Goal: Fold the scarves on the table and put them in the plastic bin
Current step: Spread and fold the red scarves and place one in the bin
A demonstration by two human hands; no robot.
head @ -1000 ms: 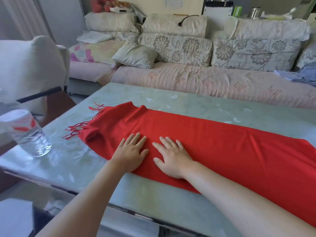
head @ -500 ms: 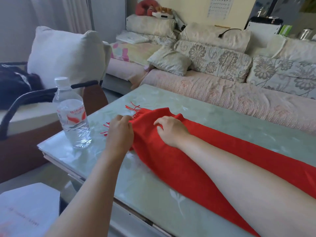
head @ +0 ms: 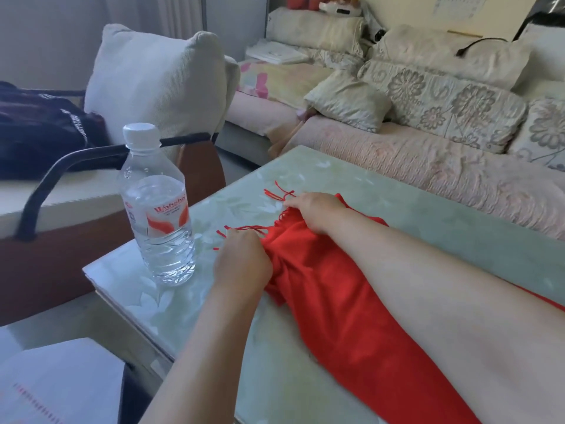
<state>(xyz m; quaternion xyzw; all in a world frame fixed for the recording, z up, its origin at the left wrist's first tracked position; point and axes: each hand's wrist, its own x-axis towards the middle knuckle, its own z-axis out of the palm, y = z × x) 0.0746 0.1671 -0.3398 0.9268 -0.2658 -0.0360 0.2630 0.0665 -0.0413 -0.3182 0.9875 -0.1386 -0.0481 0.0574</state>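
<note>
A long beige sofa with flower-patterned cushions (head: 428, 166) runs beyond the far edge of the pale green, glass-topped table (head: 412, 215). A long red woollen scarf with a tasselled fringe (head: 336, 301) lies flat on the table, stretching from near the left edge back toward the near right, where it passes under the right forearm and out of view. A plump white cushion (head: 159, 75) sits on a chair off the table's left edge, with a black fabric bag (head: 39, 133) on a seat farther left. A clear plastic water bottle with a white cap and red label (head: 159, 209) stands upright close to the near left corner, just beside the scarf's fringed end but apart from it. The left hand (head: 241, 261) is curled round the nearer corner of that fringed end, bunching the cloth, and the right hand (head: 315, 209) pinches the farther corner, with loose red tassels (head: 275, 194) spilling past its fingers onto the glass.
</note>
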